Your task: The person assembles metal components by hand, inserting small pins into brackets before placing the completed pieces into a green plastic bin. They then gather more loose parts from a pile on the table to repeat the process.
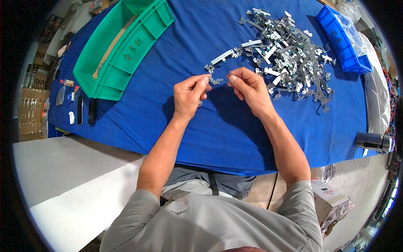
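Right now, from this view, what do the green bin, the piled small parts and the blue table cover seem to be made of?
Green bin: probably moulded plastic, slightly glossy; the ribbed walls are one even colour.
Piled small parts: mostly metal, it seems, silvery with bright glints; the exact metal is unclear.
Blue table cover: likely matte cloth, with soft creases.

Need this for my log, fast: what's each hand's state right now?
Left hand: closed, pinching a small metal piece.
Right hand: closed in a pinch; whether it holds anything cannot be told.
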A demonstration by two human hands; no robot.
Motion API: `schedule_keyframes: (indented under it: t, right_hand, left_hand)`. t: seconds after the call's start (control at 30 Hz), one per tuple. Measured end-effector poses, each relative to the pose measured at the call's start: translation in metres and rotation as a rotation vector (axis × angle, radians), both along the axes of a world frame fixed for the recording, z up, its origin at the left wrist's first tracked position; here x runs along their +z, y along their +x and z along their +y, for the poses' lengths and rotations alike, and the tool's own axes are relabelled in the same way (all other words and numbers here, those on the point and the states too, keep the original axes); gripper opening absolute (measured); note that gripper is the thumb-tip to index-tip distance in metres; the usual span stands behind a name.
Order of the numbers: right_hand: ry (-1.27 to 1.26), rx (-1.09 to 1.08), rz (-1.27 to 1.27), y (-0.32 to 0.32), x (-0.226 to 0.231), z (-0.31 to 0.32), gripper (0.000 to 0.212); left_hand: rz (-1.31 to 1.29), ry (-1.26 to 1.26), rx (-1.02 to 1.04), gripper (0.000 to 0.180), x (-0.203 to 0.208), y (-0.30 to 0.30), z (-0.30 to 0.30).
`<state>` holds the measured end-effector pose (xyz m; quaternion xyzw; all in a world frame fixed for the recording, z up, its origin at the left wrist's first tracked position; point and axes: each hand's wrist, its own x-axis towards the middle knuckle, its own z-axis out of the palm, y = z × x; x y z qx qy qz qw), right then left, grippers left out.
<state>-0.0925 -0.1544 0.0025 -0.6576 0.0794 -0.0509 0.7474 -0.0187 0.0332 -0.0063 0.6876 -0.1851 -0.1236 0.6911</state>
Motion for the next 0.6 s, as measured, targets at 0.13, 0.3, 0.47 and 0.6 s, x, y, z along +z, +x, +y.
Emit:
schedule_keyframes:
  t: [0.13, 0.3, 0.47, 0.6]
  right_hand:
    - [-0.110, 0.132, -0.009, -0.0015, -0.0004, 0.0068, 0.018]
    - [-0.170, 0.128, 0.054, -0.0015, 0.0033, 0.0079, 0.020]
    - [-0.299, 0.083, 0.056, -0.0021, 0.0007, 0.0064, 0.020]
    - [-0.290, 0.047, 0.050, -0.0018, -0.0002, 0.0075, 0.020]
  left_hand:
    - [0.094, -0.095, 0.041, 0.018, -0.0005, 0.0022, -0.0007]
    - [0.092, -0.117, 0.023, 0.015, -0.0020, 0.0027, -0.0003]
    - [-0.011, -0.048, -0.012, 0.014, -0.0030, 0.0049, 0.0006]
    - [-0.241, 0.046, -0.047, 0.016, 0.0016, 0.0028, -0.0007]
